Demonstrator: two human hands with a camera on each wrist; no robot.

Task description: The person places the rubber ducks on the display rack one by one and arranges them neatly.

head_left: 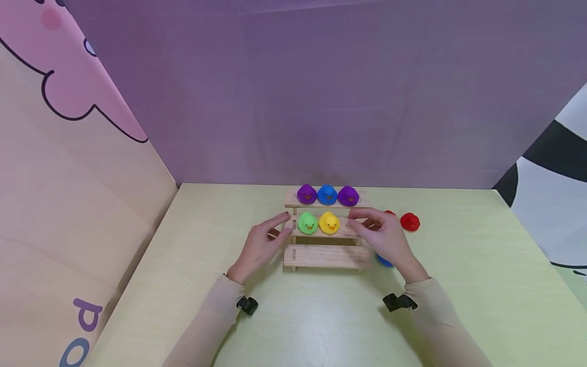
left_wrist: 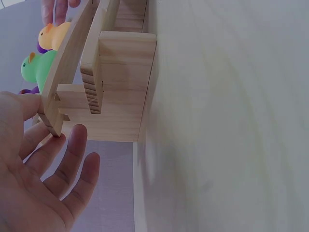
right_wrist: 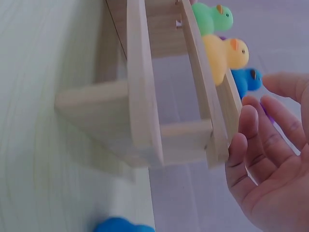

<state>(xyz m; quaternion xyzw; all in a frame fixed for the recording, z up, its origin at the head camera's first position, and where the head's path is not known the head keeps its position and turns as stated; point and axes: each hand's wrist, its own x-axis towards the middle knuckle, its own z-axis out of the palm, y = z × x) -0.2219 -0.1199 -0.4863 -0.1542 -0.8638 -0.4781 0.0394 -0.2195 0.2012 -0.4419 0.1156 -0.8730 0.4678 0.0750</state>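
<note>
A three-tier wooden step rack (head_left: 326,256) carries small rubber ducks. On its middle shelf sit a green duck (head_left: 308,223) and a yellow duck (head_left: 329,223). My left hand (head_left: 261,248) is at the left end of that shelf; its thumb and fingers touch the board end, the other fingers loosely spread. Over the shelf's right end, beside the yellow duck, hovers my right hand (head_left: 385,239), fingers relaxed and nothing visible between them. The top shelf holds a purple duck (head_left: 307,194), a blue duck (head_left: 327,194) and another purple duck (head_left: 348,195).
To the right of the rack lies a red duck (head_left: 410,222), with another red piece (head_left: 390,212) partly behind my right hand. A blue duck (head_left: 384,260) is half hidden under the right wrist. A purple backdrop (head_left: 321,102) stands behind the table (head_left: 312,316).
</note>
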